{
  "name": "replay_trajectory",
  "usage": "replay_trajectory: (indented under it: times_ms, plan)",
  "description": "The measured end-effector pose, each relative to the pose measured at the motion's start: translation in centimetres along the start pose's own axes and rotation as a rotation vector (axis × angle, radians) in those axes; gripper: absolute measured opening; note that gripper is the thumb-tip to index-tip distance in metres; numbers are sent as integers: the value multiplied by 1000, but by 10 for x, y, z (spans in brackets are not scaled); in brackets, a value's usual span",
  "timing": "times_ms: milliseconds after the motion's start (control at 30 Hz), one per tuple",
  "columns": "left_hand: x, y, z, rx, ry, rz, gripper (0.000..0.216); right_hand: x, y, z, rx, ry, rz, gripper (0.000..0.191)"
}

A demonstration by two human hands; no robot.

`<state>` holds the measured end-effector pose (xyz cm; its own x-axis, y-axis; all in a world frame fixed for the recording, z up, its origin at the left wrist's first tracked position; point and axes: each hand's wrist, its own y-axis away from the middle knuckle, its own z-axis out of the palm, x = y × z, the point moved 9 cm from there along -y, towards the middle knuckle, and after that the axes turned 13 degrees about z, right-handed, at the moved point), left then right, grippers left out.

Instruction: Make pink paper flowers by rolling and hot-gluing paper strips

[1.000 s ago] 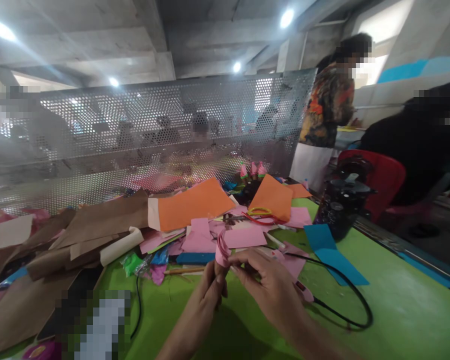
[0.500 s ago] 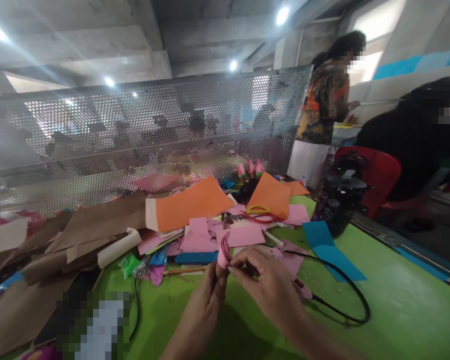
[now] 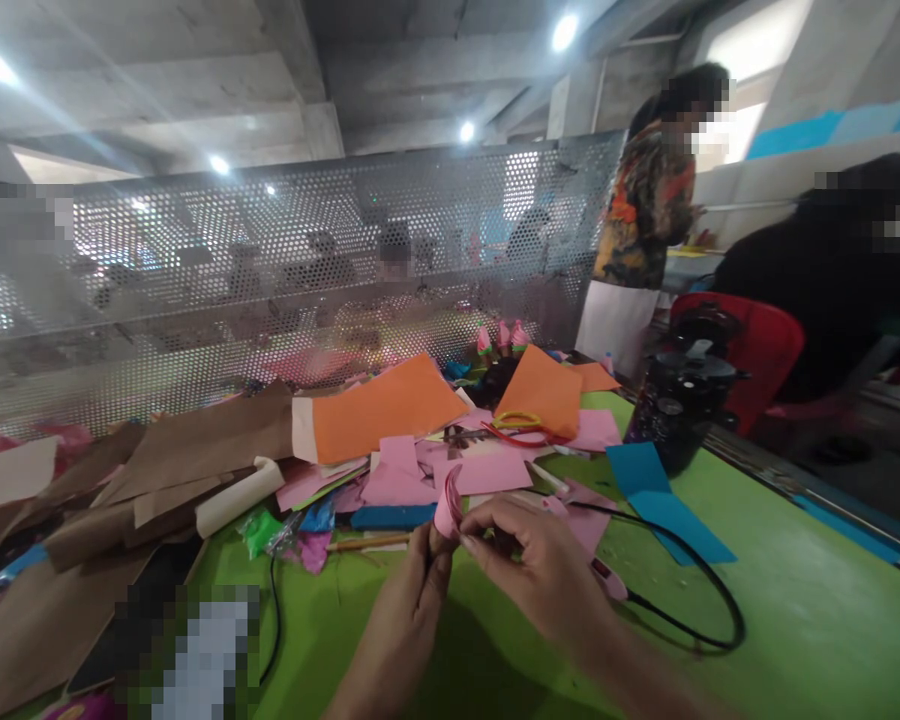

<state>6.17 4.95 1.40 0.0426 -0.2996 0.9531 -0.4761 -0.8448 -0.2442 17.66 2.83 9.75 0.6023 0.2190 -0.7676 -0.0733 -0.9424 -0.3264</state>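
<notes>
A small pink paper flower point(image 3: 447, 508) of curled, layered strips stands upright between my hands, over the front of the green table. My left hand point(image 3: 418, 590) is closed round its lower end, so the base is hidden. The fingertips of my right hand point(image 3: 529, 555) pinch the flower's right edge. Behind my right hand lies a pink-handled tool point(image 3: 609, 578) with a black cord, partly covered by the hand. Just beyond the flower are pink paper sheets point(image 3: 484, 474) and a blue bar point(image 3: 394, 516).
Orange sheets point(image 3: 382, 408), scissors point(image 3: 519, 422) and brown paper point(image 3: 217, 440) cover the table's far side. A blue sheet point(image 3: 664, 510) and a dark jug point(image 3: 675, 410) stand at right. Perforated metal panel point(image 3: 285, 290) behind. One person stands at right, another sits beside a red chair point(image 3: 772, 345).
My hands and the pink flower stay almost in place, with the right fingertips still on its edge. Behind the panel at far left, a person's shape has become clearer.
</notes>
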Motion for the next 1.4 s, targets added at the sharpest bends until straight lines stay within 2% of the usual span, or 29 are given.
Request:
replay_trajectory:
  times_ms: [333,700,933,1200,1400]
  plan:
    - [6,-3,-3,-21,-198,67,36,5,-3,3,-7,6,43,11]
    - [2,-3,-5,-25,-287,11,39,8,-3,10,-30,13,53,13]
    - [9,-1,-7,-29,-361,-19,38,3,1,11,-26,75,4,14]
    - [9,-1,-8,-20,-329,-10,35,4,4,17,-17,124,-28,13]
    - [-4,3,-6,32,-146,-107,50,8,5,18,16,129,0,14]
